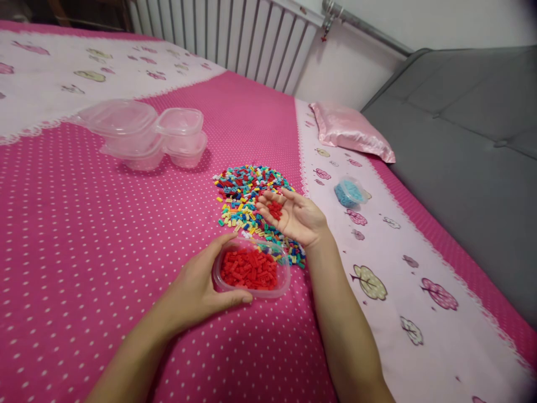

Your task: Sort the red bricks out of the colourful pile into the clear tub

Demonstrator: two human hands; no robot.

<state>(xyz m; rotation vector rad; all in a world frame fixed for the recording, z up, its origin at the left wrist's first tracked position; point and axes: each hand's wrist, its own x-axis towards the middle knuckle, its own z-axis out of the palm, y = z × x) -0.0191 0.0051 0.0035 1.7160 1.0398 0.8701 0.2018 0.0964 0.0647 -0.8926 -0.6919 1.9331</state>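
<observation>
My left hand (pixel 205 282) grips a clear plastic container (pixel 284 282) by its left side, thumb along the near rim. Red toy bricks (pixel 249 270) fill much of this container, which is tilted a little towards me. Palm up and cupped, my right hand (pixel 300 217) holds several small red bricks (pixel 274 210) just beyond the container's far right rim. Beneath and behind the right hand spreads a pile of mixed-colour bricks (pixel 241 210), with red, blue, yellow, green and white pieces.
Stacked clear plastic containers (pixel 184 129) stand at the back left on the pink dotted bedspread (pixel 104 240). To the right sits a small container of light-blue bricks (pixel 349 192). A pink pillow (pixel 350 131) lies by the grey headboard (pixel 461 112); a radiator (pixel 226 39) stands behind.
</observation>
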